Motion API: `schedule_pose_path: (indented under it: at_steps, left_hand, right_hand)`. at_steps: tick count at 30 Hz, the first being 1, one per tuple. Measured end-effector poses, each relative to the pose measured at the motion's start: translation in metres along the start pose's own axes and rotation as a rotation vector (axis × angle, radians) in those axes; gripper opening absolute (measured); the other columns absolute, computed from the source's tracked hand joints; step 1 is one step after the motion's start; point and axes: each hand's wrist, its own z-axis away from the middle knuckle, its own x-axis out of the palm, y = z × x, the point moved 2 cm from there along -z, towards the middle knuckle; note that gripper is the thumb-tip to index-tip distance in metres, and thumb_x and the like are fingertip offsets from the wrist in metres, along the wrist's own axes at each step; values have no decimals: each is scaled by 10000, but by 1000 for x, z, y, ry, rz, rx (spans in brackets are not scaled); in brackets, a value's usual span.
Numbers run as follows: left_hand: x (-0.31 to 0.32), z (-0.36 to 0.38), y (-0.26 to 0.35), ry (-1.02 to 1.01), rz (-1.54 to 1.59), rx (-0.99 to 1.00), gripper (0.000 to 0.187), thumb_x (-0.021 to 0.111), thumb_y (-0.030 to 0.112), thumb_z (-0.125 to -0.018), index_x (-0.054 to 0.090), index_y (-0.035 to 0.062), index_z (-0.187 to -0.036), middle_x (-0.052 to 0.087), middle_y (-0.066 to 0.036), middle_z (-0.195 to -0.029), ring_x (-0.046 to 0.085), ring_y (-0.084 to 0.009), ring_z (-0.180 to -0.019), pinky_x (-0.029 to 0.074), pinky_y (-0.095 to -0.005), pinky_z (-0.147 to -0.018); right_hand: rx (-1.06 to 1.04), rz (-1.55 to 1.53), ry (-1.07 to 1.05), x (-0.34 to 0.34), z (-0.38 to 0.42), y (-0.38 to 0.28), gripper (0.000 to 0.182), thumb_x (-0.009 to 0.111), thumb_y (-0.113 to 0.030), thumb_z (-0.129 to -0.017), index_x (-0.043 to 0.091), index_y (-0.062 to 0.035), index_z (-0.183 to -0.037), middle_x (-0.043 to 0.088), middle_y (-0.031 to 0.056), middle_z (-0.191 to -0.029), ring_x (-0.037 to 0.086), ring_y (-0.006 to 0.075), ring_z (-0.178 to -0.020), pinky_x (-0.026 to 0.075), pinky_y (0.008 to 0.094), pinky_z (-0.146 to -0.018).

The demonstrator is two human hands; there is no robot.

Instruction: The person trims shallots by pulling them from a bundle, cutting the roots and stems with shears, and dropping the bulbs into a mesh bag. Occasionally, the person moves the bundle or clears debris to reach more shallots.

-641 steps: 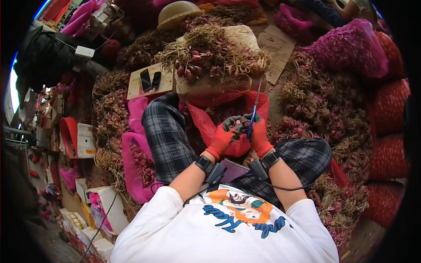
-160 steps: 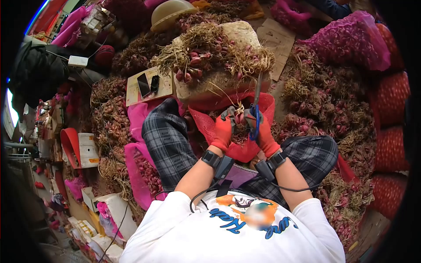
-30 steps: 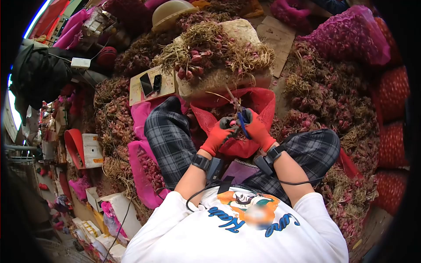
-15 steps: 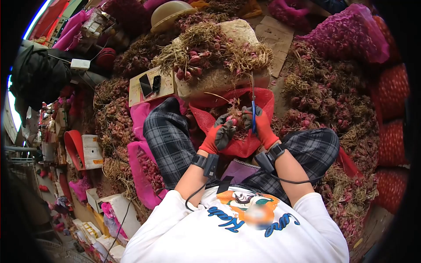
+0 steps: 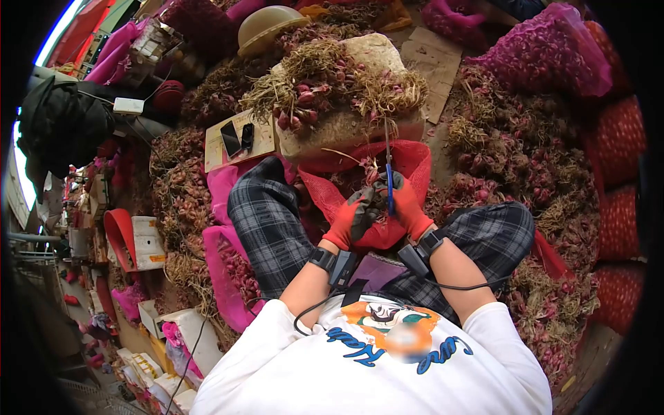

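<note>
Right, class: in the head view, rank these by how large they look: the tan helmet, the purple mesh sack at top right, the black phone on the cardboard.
1. Purple mesh sack
2. Tan helmet
3. Black phone

Market sorting spot: shallot heaps [image 5: 526, 159] all around, filled mesh sacks [image 5: 553, 59], cardboard boxes [image 5: 142, 232].
</note>
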Motion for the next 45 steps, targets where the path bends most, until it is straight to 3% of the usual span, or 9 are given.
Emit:
schedule_pose_path:
  at_steps: [4,11,13,16,17,22,25,34,45]
  left_hand:
    - [3,-1,1,-89,191,-52,352,464,290,-956,465,74,-1233,577,-29,-992,528,-74,-681,478,-160,-566]
    - [20,5,12,-6,402,-111,310,516,268,-933,530,55,-1157,603,-54,-1011,597,-156,-833,525,-215,-608]
    - [39,4,28,-242,514,-116,274,522,227,-929,540,47,-1135,605,-52,-986,593,-172,-872,538,-235,-652]
    - [-6,-3,24,-21,566,70,237,500,158,-933,528,41,-1137,602,-51,-990,595,-156,-891,539,-235,-733]
    - [-34,-7,17,149,562,164,230,487,134,-936,519,41,-1144,599,-51,-998,597,-143,-891,537,-230,-763]
    - [-23,-3,32,263,281,417,261,533,23,-896,517,88,-1148,575,-17,-970,576,-126,-863,522,-239,-795]
    - [-14,3,36,265,278,384,290,515,-4,-897,505,92,-1170,565,-13,-944,571,-134,-862,517,-251,-786]
    - [-23,7,27,273,144,256,348,578,42,-880,476,100,-1207,574,-20,-974,585,-140,-865,515,-253,-758]
    - [-11,7,35,392,238,305,374,583,29,-872,449,105,-1212,547,-26,-956,579,-146,-857,508,-242,-735]
  right_hand:
    - [296,-373,-54,-3,3,-8,196,574,-67,-791,574,-26,-982,604,35,-823,613,152,-672,535,292,-567]
    - [238,-121,-17,-16,-2,-5,305,640,-253,-815,571,-61,-1041,608,74,-776,620,201,-633,528,290,-561]
    - [221,-70,-8,-17,-3,-12,351,670,-326,-801,593,-59,-1016,612,64,-736,632,221,-691,520,315,-598]
    - [-168,949,143,1,26,-54,434,677,-386,-783,583,-58,-1050,635,107,-801,633,275,-785,498,355,-706]
    - [-186,1061,116,0,35,-52,445,678,-398,-775,586,-54,-1043,636,110,-829,622,282,-818,484,364,-725]
    - [-136,1367,0,-11,73,-38,461,687,-440,-740,614,-53,-979,644,133,-904,613,295,-858,465,374,-733]
    - [41,1271,-60,-8,71,-29,575,602,-567,-757,599,-48,-1004,635,147,-932,603,322,-904,463,398,-768]
    - [-13,1299,-89,-3,66,-21,531,596,-559,-768,613,-69,-972,634,151,-982,597,321,-934,462,404,-773]
    - [325,837,-225,-41,54,-24,304,628,-323,-793,673,-26,-838,621,77,-676,566,137,-565,414,289,-538]
